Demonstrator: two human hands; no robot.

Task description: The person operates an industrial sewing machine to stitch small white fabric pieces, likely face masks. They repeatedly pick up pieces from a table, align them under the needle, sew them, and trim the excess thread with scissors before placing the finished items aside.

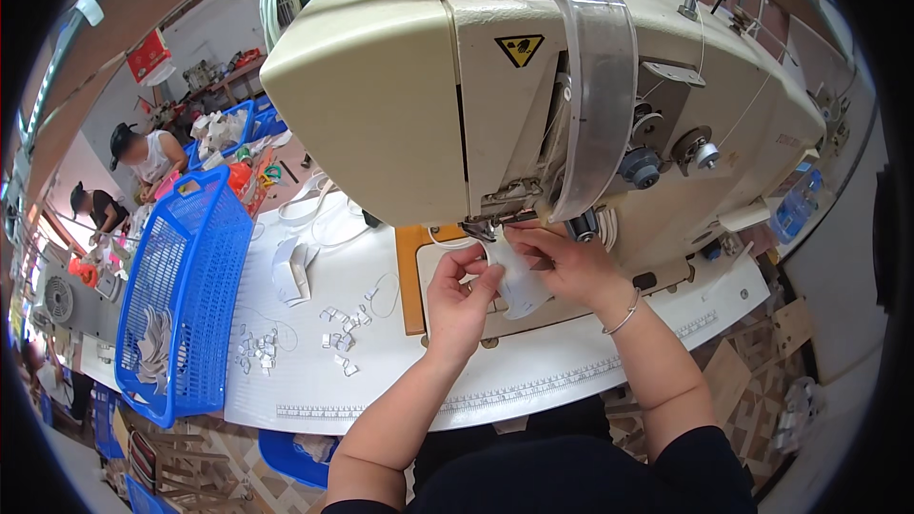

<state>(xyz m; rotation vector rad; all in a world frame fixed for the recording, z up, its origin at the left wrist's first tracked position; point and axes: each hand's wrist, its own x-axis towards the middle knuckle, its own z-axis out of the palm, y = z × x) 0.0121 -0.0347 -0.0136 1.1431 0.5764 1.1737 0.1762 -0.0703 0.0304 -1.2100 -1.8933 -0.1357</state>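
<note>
A large cream sewing machine (371, 105) fills the middle of the view. Just below its presser foot (481, 227), a white fabric piece (519, 286) hangs toward me. My left hand (462, 297) pinches the left edge of this piece between thumb and fingers. On its other side my right hand (571, 266) has its fingers bent at the fabric, close to the needle area; its fingertips are partly hidden behind the cloth and the machine parts.
A blue plastic basket (224, 295) with pale pieces inside stands left of the white table (286, 385). Small white tabs (343, 324) and a folded white piece (292, 271) lie on the tabletop. A ruler strip (571, 376) runs along the front edge. Two people sit at far left.
</note>
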